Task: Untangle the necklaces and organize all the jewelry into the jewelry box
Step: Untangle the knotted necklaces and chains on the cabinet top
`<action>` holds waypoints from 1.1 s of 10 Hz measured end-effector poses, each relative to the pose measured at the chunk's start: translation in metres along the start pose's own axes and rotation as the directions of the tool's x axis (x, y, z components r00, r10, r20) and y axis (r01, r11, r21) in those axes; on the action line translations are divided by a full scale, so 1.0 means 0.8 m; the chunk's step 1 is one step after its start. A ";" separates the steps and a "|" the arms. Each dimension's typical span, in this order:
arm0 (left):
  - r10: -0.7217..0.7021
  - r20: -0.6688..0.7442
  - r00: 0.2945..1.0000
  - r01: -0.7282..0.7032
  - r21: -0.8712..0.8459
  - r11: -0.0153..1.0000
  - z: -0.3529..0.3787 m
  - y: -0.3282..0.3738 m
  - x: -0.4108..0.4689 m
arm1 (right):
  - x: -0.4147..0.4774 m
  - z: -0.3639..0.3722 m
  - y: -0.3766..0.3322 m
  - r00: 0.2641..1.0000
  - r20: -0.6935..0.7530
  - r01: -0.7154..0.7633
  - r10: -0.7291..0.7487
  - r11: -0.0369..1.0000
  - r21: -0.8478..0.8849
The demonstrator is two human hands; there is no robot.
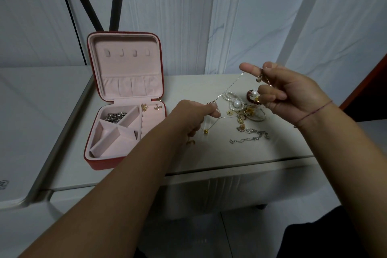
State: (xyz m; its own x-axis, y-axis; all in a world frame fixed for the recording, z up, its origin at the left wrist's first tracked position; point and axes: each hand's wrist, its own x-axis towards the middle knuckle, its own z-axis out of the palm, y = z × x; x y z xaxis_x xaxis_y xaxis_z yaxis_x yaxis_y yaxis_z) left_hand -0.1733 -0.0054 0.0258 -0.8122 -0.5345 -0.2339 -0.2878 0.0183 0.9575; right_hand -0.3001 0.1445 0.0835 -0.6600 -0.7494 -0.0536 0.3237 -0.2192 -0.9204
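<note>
1. Gold chain (pixel 230 85), very fine, is pinched in both grips. The left grip (pixel 196 115) is closed on it between thumb and curled forefinger. The right grip (pixel 289 92) is closed on its upper end with the fingers curled, and a small gold loop (pixel 259 78) hangs at the fingertips. Which right fingers bear on the chain cannot be made out.
2. Between the grips the chain is drawn into a taut slanted line, the right end higher, all of it raised off the desk (pixel 209 157).
3. Below the left grip a short length hangs, with a gold bead (pixel 206 131) at its low point. Whether the bead touches the desk cannot be told.
4. Handling, as judged: light, limp, slippery, readily kinked or snapped. Hold is best taken close to a knot or the clasp, with gentle pulls only.
5. One strand appears to run from the left grip into the jewelry pile (pixel 245 109) of pearls, red beads and gold pieces under the right grip; a snag there is suspected.
6. A silver chain (pixel 251 137) lies on the desk just beside the pile.
7. Left of the left grip the jewelry box (pixel 100 163) stands open. A silver piece (pixel 115 116) is noted in its rear compartment.
</note>
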 end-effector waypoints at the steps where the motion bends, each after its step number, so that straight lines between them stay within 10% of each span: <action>1: -0.005 0.047 0.999 0.005 -0.009 1.000 0.000 -0.001 -0.002 | -0.001 0.001 -0.001 1.000 0.010 0.006 -0.006 1.000 0.001; 11: 0.021 -0.008 1.000 -0.020 0.110 0.994 0.003 -0.001 -0.003 | -0.005 0.005 -0.005 0.999 0.032 0.013 -0.014 1.000 0.025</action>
State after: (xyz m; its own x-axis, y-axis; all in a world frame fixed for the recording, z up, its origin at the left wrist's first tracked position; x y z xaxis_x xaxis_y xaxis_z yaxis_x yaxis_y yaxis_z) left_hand -0.1722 -0.0023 0.0249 -0.8139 -0.5410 -0.2120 -0.3254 0.1221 0.9376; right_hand -0.2959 0.1459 0.0891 -0.6424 -0.7658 -0.0287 0.3318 -0.2442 -0.9112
